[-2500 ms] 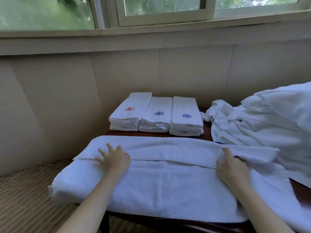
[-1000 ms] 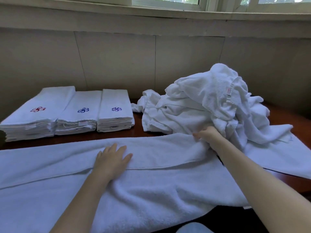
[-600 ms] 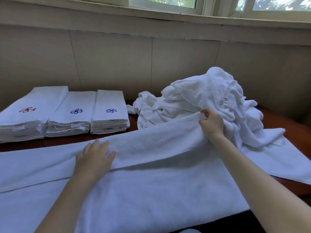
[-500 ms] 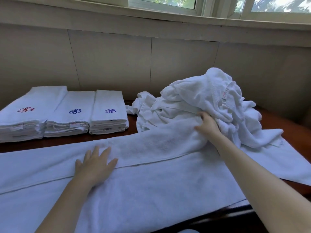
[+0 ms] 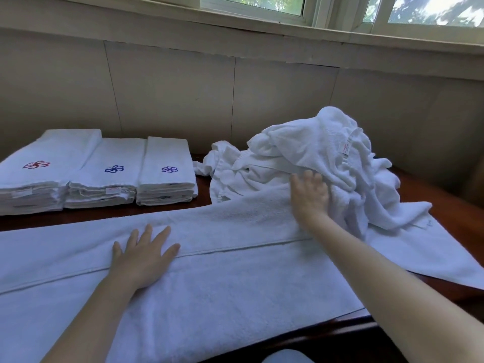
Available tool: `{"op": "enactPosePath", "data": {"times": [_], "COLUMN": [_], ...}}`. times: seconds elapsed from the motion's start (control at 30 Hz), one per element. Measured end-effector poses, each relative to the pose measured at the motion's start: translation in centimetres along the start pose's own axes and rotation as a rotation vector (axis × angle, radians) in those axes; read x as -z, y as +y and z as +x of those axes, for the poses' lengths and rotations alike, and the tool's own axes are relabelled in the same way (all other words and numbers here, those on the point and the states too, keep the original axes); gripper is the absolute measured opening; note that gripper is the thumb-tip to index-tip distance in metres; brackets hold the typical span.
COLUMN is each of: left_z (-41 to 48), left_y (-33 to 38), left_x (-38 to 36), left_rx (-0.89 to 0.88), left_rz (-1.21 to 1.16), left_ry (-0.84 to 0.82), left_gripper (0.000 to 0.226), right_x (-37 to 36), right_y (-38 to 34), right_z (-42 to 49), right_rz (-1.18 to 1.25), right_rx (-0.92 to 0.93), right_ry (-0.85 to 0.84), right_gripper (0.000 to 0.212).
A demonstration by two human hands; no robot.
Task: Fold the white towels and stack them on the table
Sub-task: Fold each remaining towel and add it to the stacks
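White towel [image 5: 235, 279] over dark wooden table [image 5: 445, 195], left hand [image 5: 142, 260] and right hand [image 5: 309, 200] flat on it, panelled wall [image 5: 170, 95], window [image 5: 262, 3] above

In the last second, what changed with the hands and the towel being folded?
The right hand, which had pinched and lifted the far flap of the spread towel, laid it down, let go, and now presses flat on it beside the unfolded pile. The left hand stayed flat on that towel; the three folded stacks did not move.
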State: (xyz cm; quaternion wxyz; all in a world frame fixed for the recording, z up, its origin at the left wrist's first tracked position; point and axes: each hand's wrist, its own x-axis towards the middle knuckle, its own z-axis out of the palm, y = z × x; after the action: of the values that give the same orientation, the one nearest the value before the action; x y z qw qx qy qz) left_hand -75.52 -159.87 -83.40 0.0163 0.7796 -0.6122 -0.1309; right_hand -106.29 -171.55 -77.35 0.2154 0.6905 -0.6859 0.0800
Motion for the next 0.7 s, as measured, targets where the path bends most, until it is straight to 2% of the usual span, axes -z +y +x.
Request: {"op": "enactPosePath", "data": {"times": [0.1, 0.2, 0.27, 0.37, 0.47, 0.6, 0.7], "left_z": [-0.1, -0.2, -0.4, -0.6, -1.2, -3.6, -6.1], "left_y": [0.3, 0.3, -0.3, -2.6, -6.7, -12.8, -15.8], "left_x": [-0.2, -0.2, 0.0, 0.5, 1.4, 1.7, 1.0], "left_rx": [-0.008, -0.042, -0.060, 0.021, 0.189, 0.492, 0.643], "left_rz": [0.022, 0.012, -0.002, -0.011, -0.032, -0.094, -0.092], "left_ry": [0.002, 0.013, 0.016, 0.028, 0.055, 0.167, 0.240], "left_gripper": [0.063, 0.063, 0.062, 0.060, 0.059, 0.061, 0.064], "right_x": [-1.1, -2.3, -2.9, -3.1, -2.4, 0.3, 1.3], "right_y": [-5.2, -9.2, -9.7, -9.2, -9.3, -11.8, -16.0], "right_z": [-2.5, -4.4, -4.5, -4.3, -4.3, -3.9, -4.1], "right_rz": [0.146, 0.340, 0.425, 0.455, 0.422, 0.235, 0.255], "right_rx": [0.291, 0.437, 0.387, 0.338, 0.310, 0.111, 0.247], "right_ry": [-0.010, -0.337, -0.477, -0.439, -0.460, -0.509, -0.392], "right_gripper": [0.049, 0.057, 0.054, 0.054, 0.051, 0.046, 0.041]}}
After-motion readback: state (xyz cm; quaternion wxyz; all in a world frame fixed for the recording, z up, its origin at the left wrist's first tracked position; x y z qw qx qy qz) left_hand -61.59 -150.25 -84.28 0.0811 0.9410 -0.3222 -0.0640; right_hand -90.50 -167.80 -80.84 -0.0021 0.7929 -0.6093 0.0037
